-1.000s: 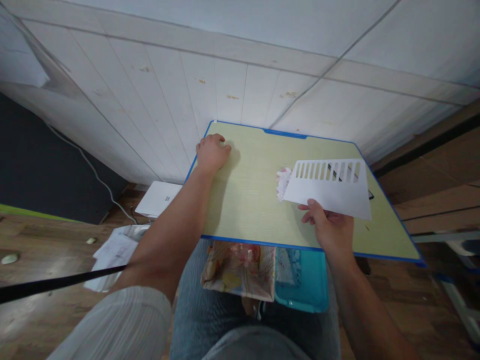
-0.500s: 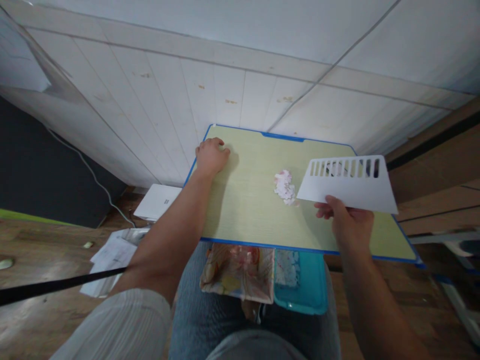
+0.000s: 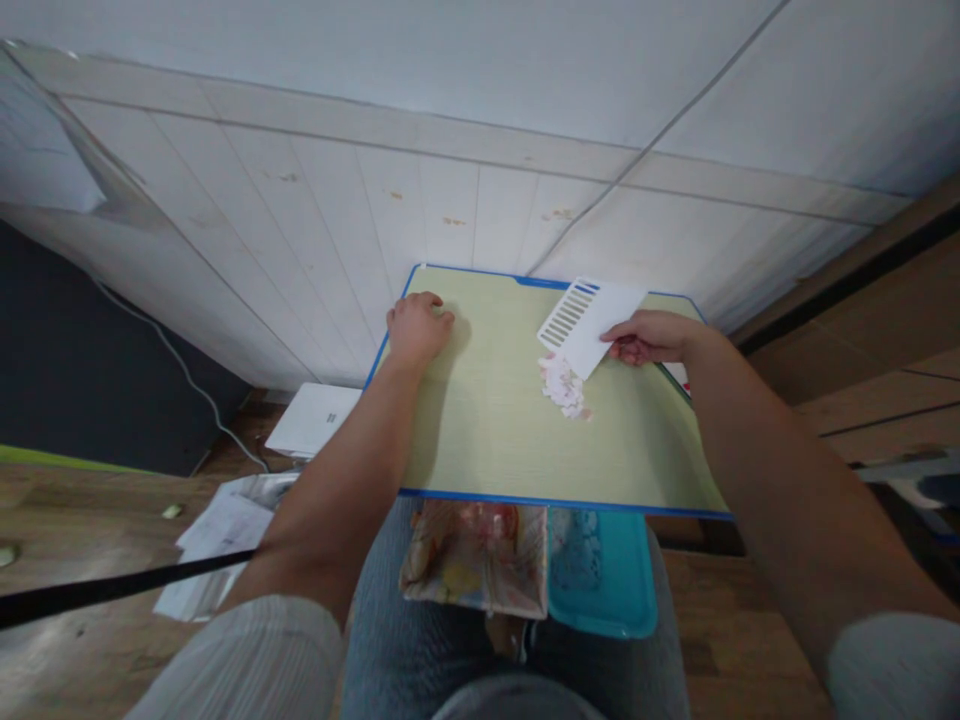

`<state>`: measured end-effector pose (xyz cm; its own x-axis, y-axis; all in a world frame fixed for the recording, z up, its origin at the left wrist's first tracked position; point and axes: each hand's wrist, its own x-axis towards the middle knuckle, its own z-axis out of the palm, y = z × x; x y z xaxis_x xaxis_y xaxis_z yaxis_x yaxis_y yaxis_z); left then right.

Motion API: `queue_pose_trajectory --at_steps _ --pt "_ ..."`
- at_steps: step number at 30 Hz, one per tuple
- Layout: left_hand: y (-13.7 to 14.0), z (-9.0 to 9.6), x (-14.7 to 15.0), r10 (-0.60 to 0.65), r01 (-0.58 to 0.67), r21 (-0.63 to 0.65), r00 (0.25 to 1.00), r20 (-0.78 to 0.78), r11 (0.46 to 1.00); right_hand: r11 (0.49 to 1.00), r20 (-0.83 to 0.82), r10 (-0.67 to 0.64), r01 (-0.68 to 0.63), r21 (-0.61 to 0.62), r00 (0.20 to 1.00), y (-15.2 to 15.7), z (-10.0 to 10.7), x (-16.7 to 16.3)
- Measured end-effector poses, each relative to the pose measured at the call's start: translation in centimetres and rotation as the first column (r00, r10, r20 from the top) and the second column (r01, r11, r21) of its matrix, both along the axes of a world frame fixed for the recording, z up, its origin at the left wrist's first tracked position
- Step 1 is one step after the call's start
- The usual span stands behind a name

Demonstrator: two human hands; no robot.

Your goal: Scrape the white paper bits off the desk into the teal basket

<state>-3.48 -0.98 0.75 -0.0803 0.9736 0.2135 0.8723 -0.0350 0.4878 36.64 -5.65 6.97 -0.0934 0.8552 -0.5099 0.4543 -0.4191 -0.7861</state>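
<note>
Right hand: pinching the white slotted scraper (image 3: 600, 318) by its near-right edge, thumb on top, fingers below; the right hand (image 3: 637, 340) leaves the slotted end and the lower-left edge free.
Slotted scraper: tilted over the board, lower edge right at the scraps – can't tell if it's touching them. Angle looks chosen to put that edge against the pile.
Paper-like scraps (image 3: 562, 386): loose heap on the board, right of center, few strays at the near side.
Left hand (image 3: 420, 328): palm down at the board's left edge, fingers loosely bent, nothing visible in it – probably bracing the board.
Board (image 3: 487, 440): pale green top, blue rim, far side by the wall (image 3: 450, 180); sits over the lap, presumably for easy reach.
Under near rim: patterned box (image 3: 517, 592) and blue tub (image 3: 634, 585) side by side, white bits in the tub – likely kept there to be handy.
Floor left: white laptop-like slab (image 3: 315, 418), papers (image 3: 225, 525) beside it.
</note>
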Motion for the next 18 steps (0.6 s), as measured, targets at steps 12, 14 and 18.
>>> queue_pose_trajectory --at_steps 12,14,18 --pt "0.0 -0.1 -0.1 0.002 -0.002 0.008 1.0 0.02 1.0 0.96 0.003 0.26 -0.258 -0.11 0.966 -2.1 2.7 -2.7" --pt "0.0 0.0 0.0 0.001 -0.001 0.002 1.0 0.026 1.0 0.962 0.011 0.263 -0.261 -0.082 0.965 -3.7 3.2 -3.5" --pt "-0.1 0.1 0.0 0.002 -0.002 0.001 1.0 0.005 1.0 0.956 0.019 0.294 -0.294 0.014 0.956 -6.8 3.1 -4.6"
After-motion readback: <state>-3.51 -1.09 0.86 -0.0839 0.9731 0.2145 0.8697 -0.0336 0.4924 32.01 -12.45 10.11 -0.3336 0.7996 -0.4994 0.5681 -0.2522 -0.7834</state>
